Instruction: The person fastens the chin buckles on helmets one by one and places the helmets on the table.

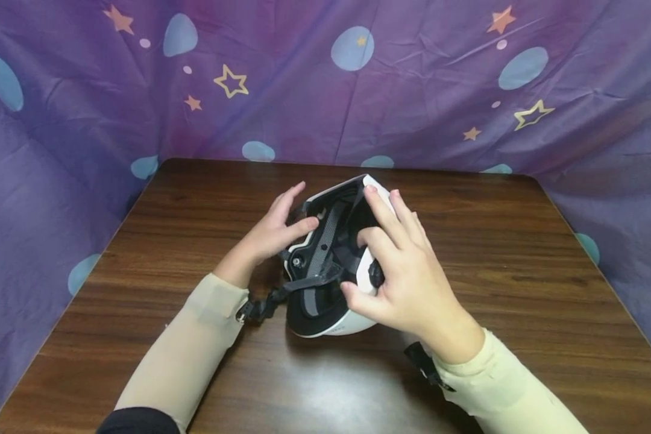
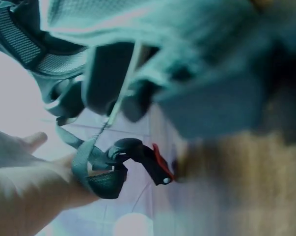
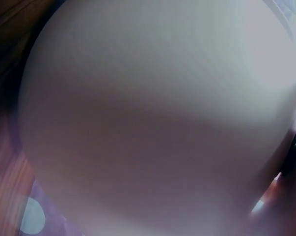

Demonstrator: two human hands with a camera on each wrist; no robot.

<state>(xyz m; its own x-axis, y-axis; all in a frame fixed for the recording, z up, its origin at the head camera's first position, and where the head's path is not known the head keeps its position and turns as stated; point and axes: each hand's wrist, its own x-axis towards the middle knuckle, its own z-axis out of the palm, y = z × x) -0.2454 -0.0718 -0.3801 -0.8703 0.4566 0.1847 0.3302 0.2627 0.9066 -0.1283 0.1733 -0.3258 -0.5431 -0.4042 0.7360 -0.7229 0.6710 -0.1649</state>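
A white helmet (image 1: 352,322) with black lining stands tilted on the table, its opening turned toward me in the head view. My left hand (image 1: 273,232) is at its left edge, fingers straight, thumb tip over the rim. On the other side my right hand (image 1: 407,271) spreads its fingers across the white rim, index finger bent toward the opening. The black chin strap (image 1: 309,283) crosses the opening and hangs near my left wrist. A red-edged buckle (image 2: 160,167) dangles from the strap in the left wrist view. The smooth white shell (image 3: 157,113) fills the right wrist view.
The dark wooden table (image 1: 521,271) carries the helmet. Behind it hangs a purple curtain (image 1: 282,36) with stars and blue spots. Both forearms wear pale sleeves, with a black strap (image 1: 425,364) at the right wrist.
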